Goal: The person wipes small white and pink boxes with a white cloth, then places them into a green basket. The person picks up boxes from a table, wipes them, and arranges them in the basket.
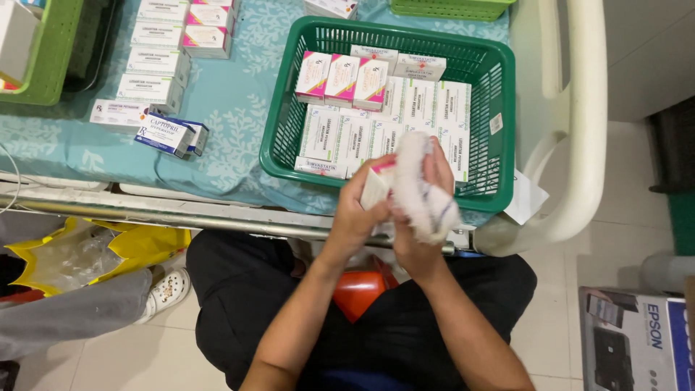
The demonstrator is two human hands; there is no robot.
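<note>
The left hand [358,210] grips a small white box with a pink stripe [378,182], fingers curled around its lower edge, and holds it just in front of the near rim of a green plastic basket [499,130]. The right hand [420,217] is closed around a crumpled white cloth [423,185], which is pressed against the box, so both hands meet over the person's lap. Inside the basket, flat white boxes [405,119] lie in rows across the bottom, and three pink-and-white boxes [342,78] stand side by side at the far left corner. The basket rests on a surface covered with a pale blue patterned sheet [224,116]. To the left on that sheet lie more white boxes [152,69] in a column, and two blue-and-white boxes [174,135] near the edge. A yellow plastic bag [137,246] sits on the floor to the left, and a printer carton [637,340] stands at the lower right.
</note>
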